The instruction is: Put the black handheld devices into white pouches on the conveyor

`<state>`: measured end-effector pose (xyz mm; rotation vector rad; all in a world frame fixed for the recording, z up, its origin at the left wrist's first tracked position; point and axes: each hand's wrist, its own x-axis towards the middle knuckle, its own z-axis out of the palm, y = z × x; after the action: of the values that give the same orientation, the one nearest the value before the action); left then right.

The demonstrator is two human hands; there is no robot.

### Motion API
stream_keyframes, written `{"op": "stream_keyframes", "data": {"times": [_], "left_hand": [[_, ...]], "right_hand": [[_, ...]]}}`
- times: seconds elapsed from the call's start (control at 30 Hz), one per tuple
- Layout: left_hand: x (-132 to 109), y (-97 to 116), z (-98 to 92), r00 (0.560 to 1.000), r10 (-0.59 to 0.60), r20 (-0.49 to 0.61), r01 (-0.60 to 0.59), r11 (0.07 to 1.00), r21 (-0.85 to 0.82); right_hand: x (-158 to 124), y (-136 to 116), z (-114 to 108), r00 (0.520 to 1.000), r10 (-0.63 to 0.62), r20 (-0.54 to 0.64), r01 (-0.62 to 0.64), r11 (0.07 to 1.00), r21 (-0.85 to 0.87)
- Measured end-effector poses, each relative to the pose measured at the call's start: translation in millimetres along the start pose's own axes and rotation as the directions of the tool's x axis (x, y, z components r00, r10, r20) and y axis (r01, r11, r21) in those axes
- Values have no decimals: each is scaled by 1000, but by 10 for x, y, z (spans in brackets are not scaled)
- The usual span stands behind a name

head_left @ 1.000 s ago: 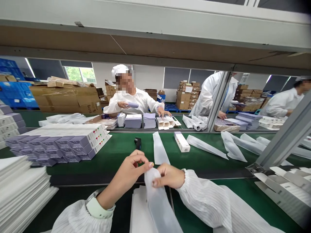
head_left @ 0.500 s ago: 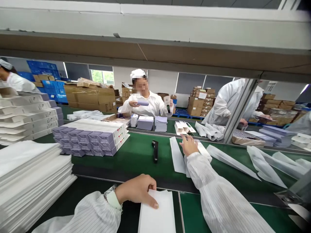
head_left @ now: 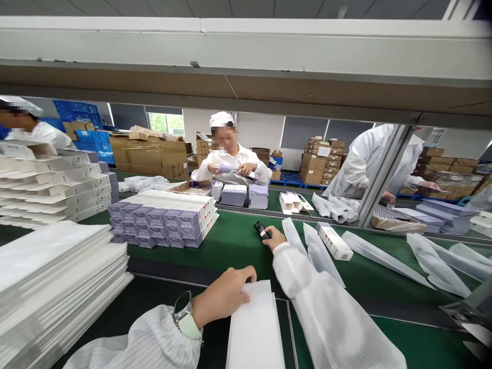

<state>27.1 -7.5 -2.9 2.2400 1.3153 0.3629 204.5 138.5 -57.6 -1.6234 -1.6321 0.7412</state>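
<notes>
Beyond the left hand, resting unclenched on a stack of white foam sleeves, the right hand grasps a small black device; frosted plastic pouches crowd its right, purple-ended cartons sit farther left

Bare green belt open between purple box stack (left) and white pouches; overhead shelf caps reach.

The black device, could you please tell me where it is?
Head view: the black device sits on the green belt just right of centre, at the fingers of the right hand, with purple boxes to its left and white pouches to its right.
</notes>
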Motion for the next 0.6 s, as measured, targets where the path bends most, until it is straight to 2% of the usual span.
{"op": "stream_keyframes", "data": {"times": [0.13, 0.17, 0.23, 0.3, 0.43, 0.6], "left_hand": [[-7, -28, 27, 999, 48, -4, -48, 998, -33], [1, -39, 37, 998, 61, -21, -62, 997, -44], [21, -50, 52, 994, 81, -71, -84, 996, -43], [31, -44, 58, 990, 106, -97, -108, 994, -17], [5, -24, 51, 989, 120, -90, -118, 993, 22], [-23, -38, 55, 983, 157, -96, -148, 985, 91]], "right_hand": [[-173, -14, -323, 998, -24, 63, 3, 949, 314], [-257, -66, -390, 993, -60, 100, 10, 899, 437], [-446, -204, -504, 971, -152, 186, -14, 737, 675], [-628, -355, -581, 946, -226, 235, -59, 590, 805], [-853, -559, -608, 942, -274, 194, -8, 559, 829], [-901, -591, -518, 929, -342, 144, 92, 589, 803]]}}
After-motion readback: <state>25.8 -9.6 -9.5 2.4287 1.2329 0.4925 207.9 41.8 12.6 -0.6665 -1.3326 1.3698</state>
